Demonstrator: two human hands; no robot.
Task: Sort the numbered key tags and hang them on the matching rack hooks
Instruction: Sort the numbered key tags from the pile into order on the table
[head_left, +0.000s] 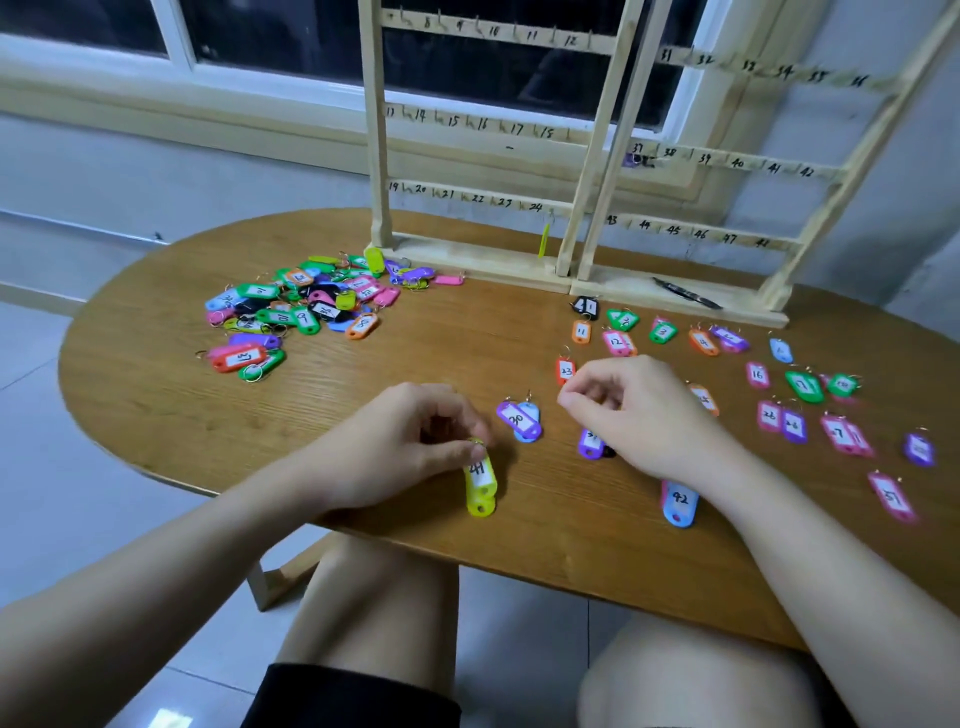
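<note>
Pinching the ring end of a yellow tag (480, 486) marked 41, the left hand (410, 441) rests low on the wooden worktop (363, 415), fingers and thumb curled round the tag's top while its body lies flat toward the near edge. The right hand (639, 410) hovers just to the right with fingers loosely curled; whether it holds anything cannot be told. Between the hands lies a purple tag (517, 418) marked 38 on top of a blue one. A blue tag (679, 503) marked 42 lies partly under the right wrist. Sorted tags spread in loose rows across the right side of the worktop, among them a red tag (565, 370) marked 23. An unsorted heap of tags (306, 304) sits at the far left. Two wooden racks (571, 156) with numbered hooks stand at the back edge, a yellow tag hanging near hook 24.
</note>
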